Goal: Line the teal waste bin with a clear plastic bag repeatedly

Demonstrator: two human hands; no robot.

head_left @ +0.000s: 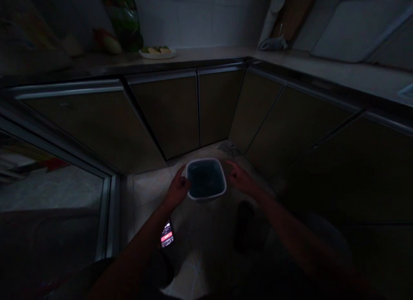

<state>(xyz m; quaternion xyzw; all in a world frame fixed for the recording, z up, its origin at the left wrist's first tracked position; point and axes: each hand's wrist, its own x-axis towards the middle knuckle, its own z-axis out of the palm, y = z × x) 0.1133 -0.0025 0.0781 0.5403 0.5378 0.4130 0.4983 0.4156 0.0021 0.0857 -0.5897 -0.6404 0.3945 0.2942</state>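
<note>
Head view: a square plastic basin (pixel 206 159) with a pale rim and a dark blue-green interior sits on the tiled floor (pixel 150 197), near the foot of the lower cabinets (pixel 164 115). Whether it holds water is too dark to tell. Judged by its form, it is light and fairly stiff when empty, though the walls may flex; opposite rim edges look the surest hold. The left hand (pixel 177 189) is at the near-left rim, fingers loosely curled, contact unclear. The right hand (pixel 241 179) hovers by the right corner, fingers spread and grasping nothing. A lit phone (pixel 167 234) lies below the left forearm. Above, a plate of sliced food (pixel 157 54) stands on the counter (pixel 206 55).
</note>
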